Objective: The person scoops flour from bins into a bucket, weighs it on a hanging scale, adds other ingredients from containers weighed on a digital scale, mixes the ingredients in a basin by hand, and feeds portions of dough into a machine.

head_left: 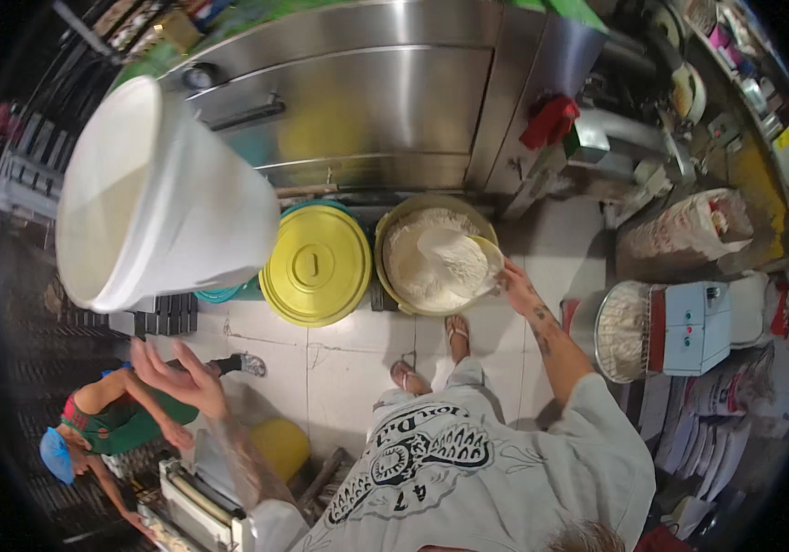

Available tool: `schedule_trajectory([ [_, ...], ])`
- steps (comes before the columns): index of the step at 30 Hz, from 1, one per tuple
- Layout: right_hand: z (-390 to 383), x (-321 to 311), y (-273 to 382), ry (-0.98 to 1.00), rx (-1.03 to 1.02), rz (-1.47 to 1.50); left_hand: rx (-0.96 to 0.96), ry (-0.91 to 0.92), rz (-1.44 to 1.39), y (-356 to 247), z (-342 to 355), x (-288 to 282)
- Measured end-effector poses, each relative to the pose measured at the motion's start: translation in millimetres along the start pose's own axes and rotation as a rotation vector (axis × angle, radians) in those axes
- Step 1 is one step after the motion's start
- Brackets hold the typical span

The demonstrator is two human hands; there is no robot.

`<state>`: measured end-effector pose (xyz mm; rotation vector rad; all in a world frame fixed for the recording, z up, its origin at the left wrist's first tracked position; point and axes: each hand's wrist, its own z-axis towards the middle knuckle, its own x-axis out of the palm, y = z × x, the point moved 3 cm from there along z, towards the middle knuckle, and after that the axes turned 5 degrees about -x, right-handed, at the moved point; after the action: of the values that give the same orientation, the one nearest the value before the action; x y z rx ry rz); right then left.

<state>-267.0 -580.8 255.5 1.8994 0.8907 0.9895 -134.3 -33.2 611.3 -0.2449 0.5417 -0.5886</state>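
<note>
My right hand (518,287) is closed on a pale plastic scoop (485,247) at its right side. White flour fills the scoop, which is over a round yellowish tub (383,241) of flour (408,262). My left hand (178,375) is raised at the left with its fingers apart and nothing in it. Just above that hand a large white plastic bucket (220,216) is tipped on its side, mouth to the left. A gap shows between bucket and fingers; what supports the bucket cannot be seen.
A yellow-lidded bin (314,267) stands left of the tub, before a steel cabinet (385,101). To the right are a mixer (693,327) with a bowl of dough (623,331) and an open sack (689,230). A co-worker (105,414) bends over machinery (197,506) at lower left.
</note>
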Motion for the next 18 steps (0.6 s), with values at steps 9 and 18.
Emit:
schedule_trajectory([
  [9, -98.6, 64.8, 255.1, 0.010, -0.258, 0.031, 0.156, 0.123, 0.137, -31.7, 132.6, -30.5],
  [18, -108.9, 321.4, 455.1, 0.401, -0.420, 0.014, -0.008, 0.051, 0.165, -78.8, 59.8, -13.4],
])
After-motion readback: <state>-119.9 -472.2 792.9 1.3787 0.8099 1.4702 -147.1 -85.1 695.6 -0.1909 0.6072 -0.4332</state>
